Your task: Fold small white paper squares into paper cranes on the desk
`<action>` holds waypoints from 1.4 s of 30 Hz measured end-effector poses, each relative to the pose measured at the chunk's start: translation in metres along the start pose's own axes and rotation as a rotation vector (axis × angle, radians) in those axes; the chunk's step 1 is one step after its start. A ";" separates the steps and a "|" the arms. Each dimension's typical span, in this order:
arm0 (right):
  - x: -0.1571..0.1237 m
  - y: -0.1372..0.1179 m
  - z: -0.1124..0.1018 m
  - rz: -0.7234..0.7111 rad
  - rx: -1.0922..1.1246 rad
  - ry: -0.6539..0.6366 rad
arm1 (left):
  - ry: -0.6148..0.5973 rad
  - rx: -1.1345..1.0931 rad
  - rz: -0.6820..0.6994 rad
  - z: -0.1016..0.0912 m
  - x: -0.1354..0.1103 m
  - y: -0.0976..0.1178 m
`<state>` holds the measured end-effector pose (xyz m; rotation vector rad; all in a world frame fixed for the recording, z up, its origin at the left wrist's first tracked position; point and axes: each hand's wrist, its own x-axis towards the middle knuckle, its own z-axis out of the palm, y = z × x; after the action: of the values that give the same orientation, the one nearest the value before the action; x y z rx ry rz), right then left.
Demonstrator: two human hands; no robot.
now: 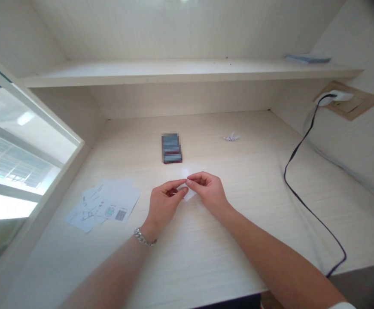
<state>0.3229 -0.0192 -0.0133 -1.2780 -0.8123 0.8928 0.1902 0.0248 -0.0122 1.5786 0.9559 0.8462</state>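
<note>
My left hand [164, 204] and my right hand [208, 189] meet over the middle of a pale wooden desk [254, 180]. Both pinch a small white piece of paper [188, 194] between thumb and fingertips, and most of it is hidden by the fingers. A silver chain bracelet [144, 238] sits on my left wrist. A small folded white paper figure [231, 137] lies further back on the desk, to the right.
A dark phone [171, 148] lies flat behind my hands. Several printed paper sheets [104, 205] are spread at the left. A black cable [302, 201] runs from a wall plug [333, 97] across the desk's right side. A shelf [187, 71] spans above, and a window [9, 163] is at left.
</note>
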 end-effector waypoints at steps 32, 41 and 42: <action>-0.001 -0.004 0.000 -0.075 0.012 0.145 | -0.076 -0.410 -0.255 0.005 0.002 0.006; -0.002 -0.003 0.003 -0.038 0.048 0.144 | -0.113 -0.558 -0.392 0.002 0.003 0.002; -0.001 -0.002 0.003 -0.035 0.049 0.144 | -0.108 -0.576 -0.390 0.001 0.003 0.002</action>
<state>0.3197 -0.0193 -0.0107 -1.2667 -0.6931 0.7788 0.1931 0.0267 -0.0103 0.8970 0.8106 0.6716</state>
